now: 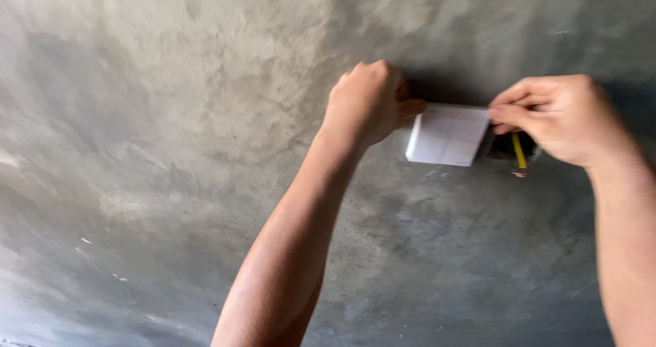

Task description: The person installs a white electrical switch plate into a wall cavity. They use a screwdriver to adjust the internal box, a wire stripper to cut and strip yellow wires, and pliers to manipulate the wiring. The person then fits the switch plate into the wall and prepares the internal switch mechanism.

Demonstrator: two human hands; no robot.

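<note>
In front of me is a grey cement wall (171,149), rough and cloudy in colour, and it fills the whole view; some small pale flecks sit on it at about 8 o'clock. My two bare forearms come up from the bottom edge, the left one from about 6 o'clock and the right one from about 4 o'clock. Both end near the same place on the wall, a little above the middle, toward 2 o'clock. My left hand (367,101) is curled into a loose fist, knuckles toward me, and its thumb points to 3 o'clock and touches the left edge of a white switch plate (447,135). This plate is square, with faint lines that divide it into sections, and it stands a little tilted away from the wall, its left side nearer to me. My right hand (557,118) is at the 3 o'clock side of the plate; thumb and forefinger are pinched narrowly together on the plate's right upper corner, the other fingers folded. Just under this hand, behind the right side of the plate, I see a dark opening in the wall (502,149). From it hangs a thin yellow wire (518,150), going down toward 6 o'clock, with a small bare end (521,174) that looks like copper, though it is too small to be sure.
</note>
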